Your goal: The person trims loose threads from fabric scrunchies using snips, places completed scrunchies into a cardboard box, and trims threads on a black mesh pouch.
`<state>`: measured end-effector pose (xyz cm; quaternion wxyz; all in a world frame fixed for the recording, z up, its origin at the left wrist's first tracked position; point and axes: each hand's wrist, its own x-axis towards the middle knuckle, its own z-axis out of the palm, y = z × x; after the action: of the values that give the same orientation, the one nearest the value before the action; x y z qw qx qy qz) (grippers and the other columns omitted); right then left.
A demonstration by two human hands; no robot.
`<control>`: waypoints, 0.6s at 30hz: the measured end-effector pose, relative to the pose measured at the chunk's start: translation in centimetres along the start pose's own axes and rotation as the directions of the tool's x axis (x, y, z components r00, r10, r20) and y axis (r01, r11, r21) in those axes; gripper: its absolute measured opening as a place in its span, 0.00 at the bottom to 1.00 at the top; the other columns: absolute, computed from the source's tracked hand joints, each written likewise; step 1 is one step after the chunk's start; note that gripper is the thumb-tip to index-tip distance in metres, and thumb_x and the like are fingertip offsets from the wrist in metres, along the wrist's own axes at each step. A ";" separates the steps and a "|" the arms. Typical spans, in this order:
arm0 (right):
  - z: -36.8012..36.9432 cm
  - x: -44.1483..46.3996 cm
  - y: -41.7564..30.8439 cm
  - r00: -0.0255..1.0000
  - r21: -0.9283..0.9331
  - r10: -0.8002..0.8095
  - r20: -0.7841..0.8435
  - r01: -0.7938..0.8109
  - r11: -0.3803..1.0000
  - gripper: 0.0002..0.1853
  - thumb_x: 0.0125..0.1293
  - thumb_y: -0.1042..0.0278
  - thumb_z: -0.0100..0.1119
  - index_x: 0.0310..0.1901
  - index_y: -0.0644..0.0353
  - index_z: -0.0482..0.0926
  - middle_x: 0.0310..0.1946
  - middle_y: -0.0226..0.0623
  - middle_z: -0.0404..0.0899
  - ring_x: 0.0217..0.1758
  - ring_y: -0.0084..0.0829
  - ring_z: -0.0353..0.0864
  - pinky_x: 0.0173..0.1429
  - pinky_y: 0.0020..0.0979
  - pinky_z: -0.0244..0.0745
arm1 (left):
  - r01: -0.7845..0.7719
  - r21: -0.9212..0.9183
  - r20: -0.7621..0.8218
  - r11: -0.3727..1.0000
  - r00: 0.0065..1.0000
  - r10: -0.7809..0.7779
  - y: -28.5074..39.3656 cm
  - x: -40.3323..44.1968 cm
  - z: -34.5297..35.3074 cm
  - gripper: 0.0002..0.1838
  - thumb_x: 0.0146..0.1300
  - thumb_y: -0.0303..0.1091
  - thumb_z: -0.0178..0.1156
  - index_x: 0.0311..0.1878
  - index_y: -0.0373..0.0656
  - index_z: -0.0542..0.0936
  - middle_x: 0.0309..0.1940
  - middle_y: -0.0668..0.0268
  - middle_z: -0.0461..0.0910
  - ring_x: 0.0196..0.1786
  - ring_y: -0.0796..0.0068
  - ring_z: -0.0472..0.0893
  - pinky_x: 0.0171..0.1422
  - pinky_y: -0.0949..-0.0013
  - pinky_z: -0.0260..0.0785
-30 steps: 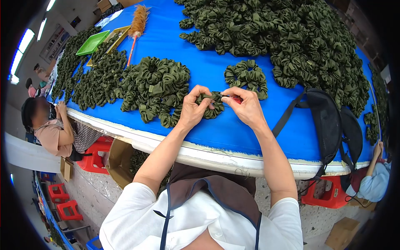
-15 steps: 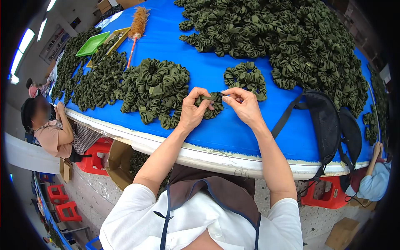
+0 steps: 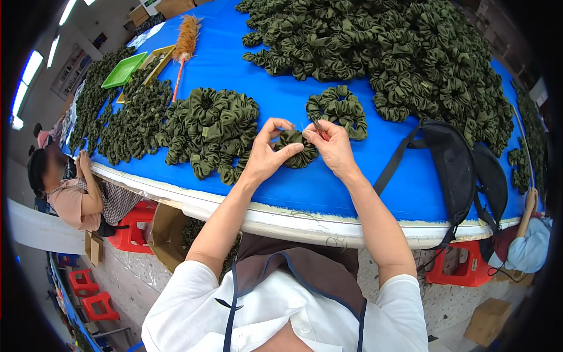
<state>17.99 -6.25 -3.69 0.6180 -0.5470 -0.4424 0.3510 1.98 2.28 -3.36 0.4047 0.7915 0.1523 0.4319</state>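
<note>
My left hand (image 3: 265, 154), finger and thumb parted, lays its thumb over a gathered dark-green fabric scrunchie (image 3: 299, 157); toward two o'clock, my right hand (image 3: 336, 150) pinches a small red-handled tool (image 3: 322, 132). A black fabric pouch (image 3: 448, 164) lies at three o'clock on the blue-covered table (image 3: 319, 196).

A worker's right hand (image 3: 335, 151) hides most of a small red tool (image 3: 324, 135) near the front edge of the blue tabletop (image 3: 293, 199), its type impossible to make out from where I stand. The left hand (image 3: 265, 155) covers part of a green scrunchie (image 3: 300, 157). Toward the far edge, a scrunchie heap (image 3: 375, 47) runs out of view. Near the left end, a green tray (image 3: 124, 69) masks part of a yellow tray (image 3: 166, 60), its contents too small to name. Off the right end, a colleague's (image 3: 531, 246) head is cut off.
</note>
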 end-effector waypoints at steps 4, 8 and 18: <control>0.4 -0.4 -0.6 1.000 0.193 0.024 0.001 -0.024 0.981 0.04 0.64 0.73 0.62 0.39 0.61 0.81 0.23 0.22 0.73 0.21 0.11 0.60 0.25 0.15 0.55 | 0.302 -0.127 0.053 0.945 0.953 -0.298 3.0 1.5 0.4 0.13 0.62 0.27 0.65 0.49 0.42 0.77 0.31 0.68 0.80 0.27 0.80 0.75 0.32 0.80 0.69; -1.1 -0.3 -1.7 0.996 0.356 0.082 -0.040 -0.063 0.933 0.03 0.64 0.72 0.62 0.38 0.59 0.81 0.23 0.23 0.74 0.20 0.11 0.60 0.24 0.15 0.55 | 0.400 -0.088 0.096 0.912 0.915 -0.392 2.9 1.2 0.6 0.12 0.63 0.28 0.65 0.49 0.41 0.79 0.30 0.69 0.79 0.27 0.83 0.74 0.32 0.81 0.67; -1.6 -0.2 -2.8 0.994 0.214 0.088 -0.062 -0.073 0.974 0.05 0.64 0.67 0.64 0.35 0.59 0.81 0.23 0.24 0.74 0.26 0.15 0.67 0.31 0.15 0.60 | 0.419 0.072 0.103 0.905 0.899 -0.425 2.0 0.7 1.0 0.05 0.67 0.30 0.61 0.41 0.39 0.79 0.24 0.70 0.76 0.23 0.83 0.71 0.27 0.79 0.67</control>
<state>19.28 -7.46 -1.01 0.6732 -0.5078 -0.3580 0.4010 2.96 0.95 -1.70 0.4775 0.7730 0.3069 0.2835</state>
